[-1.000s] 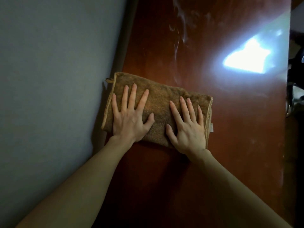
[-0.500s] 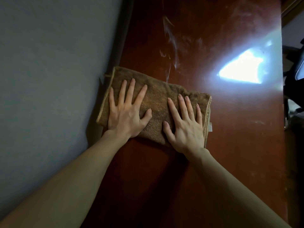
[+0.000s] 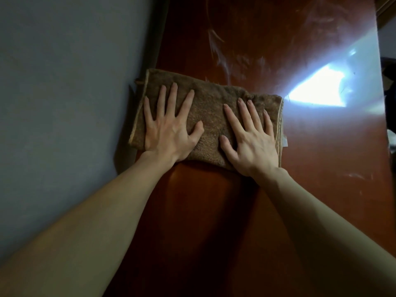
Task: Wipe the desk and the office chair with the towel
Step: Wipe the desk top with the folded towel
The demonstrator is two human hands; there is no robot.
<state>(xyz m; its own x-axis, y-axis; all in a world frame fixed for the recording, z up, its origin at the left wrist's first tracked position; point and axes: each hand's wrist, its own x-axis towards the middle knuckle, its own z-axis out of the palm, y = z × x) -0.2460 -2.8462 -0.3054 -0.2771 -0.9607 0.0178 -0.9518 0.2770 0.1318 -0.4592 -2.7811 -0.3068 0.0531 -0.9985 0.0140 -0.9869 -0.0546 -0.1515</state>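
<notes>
A folded brown towel (image 3: 211,101) lies flat on the reddish-brown wooden desk (image 3: 321,189), its left end against the wall. My left hand (image 3: 169,129) presses on the towel's left half with fingers spread and straight. My right hand (image 3: 250,138) presses on the right half, fingers straight, close to the towel's hemmed right edge. Pale wipe streaks show on the desk beyond the towel. The office chair is a dark shape (image 3: 391,86) barely visible past the desk's right edge.
A grey wall (image 3: 64,103) runs along the desk's left side. A bright window reflection (image 3: 317,91) glares on the desk to the right of the towel. The desk's right edge (image 3: 380,103) runs down the frame's right side.
Both hands have slid the towel a little farther away along the desk, staying flat on it. The view has shifted slightly, and the streaks beyond the towel look closer.
</notes>
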